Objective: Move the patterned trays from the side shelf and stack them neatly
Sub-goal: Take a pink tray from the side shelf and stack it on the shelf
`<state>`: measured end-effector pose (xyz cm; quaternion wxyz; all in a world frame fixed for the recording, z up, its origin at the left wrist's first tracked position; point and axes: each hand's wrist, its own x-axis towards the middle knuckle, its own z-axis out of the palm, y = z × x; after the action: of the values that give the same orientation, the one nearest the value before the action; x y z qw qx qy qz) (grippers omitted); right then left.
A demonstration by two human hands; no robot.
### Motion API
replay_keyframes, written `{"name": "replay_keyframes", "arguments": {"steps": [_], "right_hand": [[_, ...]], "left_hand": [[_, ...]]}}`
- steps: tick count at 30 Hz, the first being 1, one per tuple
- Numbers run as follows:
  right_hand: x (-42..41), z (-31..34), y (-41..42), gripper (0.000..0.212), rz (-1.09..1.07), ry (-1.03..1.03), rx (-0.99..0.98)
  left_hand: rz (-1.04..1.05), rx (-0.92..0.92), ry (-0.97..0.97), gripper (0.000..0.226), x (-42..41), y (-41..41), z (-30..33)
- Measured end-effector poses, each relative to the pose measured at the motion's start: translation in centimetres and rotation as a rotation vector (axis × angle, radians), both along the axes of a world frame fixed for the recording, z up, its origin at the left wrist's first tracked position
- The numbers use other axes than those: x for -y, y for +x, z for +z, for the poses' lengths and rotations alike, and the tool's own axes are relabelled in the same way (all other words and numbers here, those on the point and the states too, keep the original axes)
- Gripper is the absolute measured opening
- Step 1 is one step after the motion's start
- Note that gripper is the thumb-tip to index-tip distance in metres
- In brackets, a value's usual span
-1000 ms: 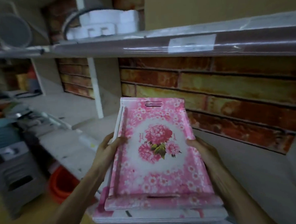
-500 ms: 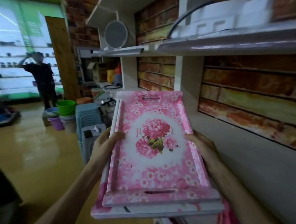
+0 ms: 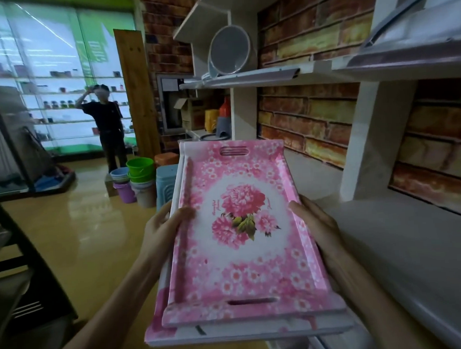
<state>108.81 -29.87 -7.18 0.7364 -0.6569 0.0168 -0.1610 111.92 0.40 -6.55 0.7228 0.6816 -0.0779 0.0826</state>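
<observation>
Trays, patterned, pink floral plastic, rectangular with slotted handles (image 3: 238, 243): a nested stack, top one printed with a peony cluster at centre; at least one more tray beneath, its white-and-pink edge showing along the near and left sides. Exact count cannot be told.

Position: carried in the air at about chest height, long axis pointing away from the carrier, above the front edge of the pale grey lower shelf (image 3: 404, 248) on the right. The stack touches no shelf.

Left hand (image 3: 164, 228): grasps the left long edge near mid-length, thumb curled over the rim onto the upper tray, fingers under and hidden.

Right hand (image 3: 313, 223): grasps the opposite long edge at a matching point, thumb on the rim, fingers hidden below.

Reason for hold, as judged: a grip on both sides at the midpoint balances the load and pinches the layers so the trays stay squared in transit.

Surroundings: brick-patterned back wall (image 3: 309, 117); stacked coloured plastic buckets (image 3: 140, 176) on the floor; a person in dark clothes (image 3: 107, 122) well apart.
</observation>
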Motion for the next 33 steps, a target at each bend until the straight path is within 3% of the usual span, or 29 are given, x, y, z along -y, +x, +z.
{"name": "replay_keyframes", "arguments": {"steps": [7, 12, 18, 26, 33], "right_hand": [[-0.6, -0.6, 9.9, 0.034, -0.003, 0.018, 0.000], [0.2, -0.2, 18.0, 0.028, 0.000, 0.012, 0.010], [2.3, 1.2, 27.0, 0.030, -0.030, 0.011, -0.009], [6.7, 1.5, 33.8, 0.018, -0.110, -0.031, -0.027], [11.9, 1.0, 37.8, 0.047, -0.328, 0.006, -0.011]], "left_hand": [[0.041, -0.009, -0.002, 0.025, -0.5, 9.6, -0.8], [0.020, -0.014, -0.007, 0.047, 0.3, 18.1, -0.4], [-0.008, -0.026, -0.033, 0.028, 2.9, 27.8, 0.3], [-0.133, -0.074, -0.065, 0.036, 7.6, 37.5, 0.6], [-0.321, -0.080, -0.072, 0.040, 14.6, 46.5, 0.5]]}}
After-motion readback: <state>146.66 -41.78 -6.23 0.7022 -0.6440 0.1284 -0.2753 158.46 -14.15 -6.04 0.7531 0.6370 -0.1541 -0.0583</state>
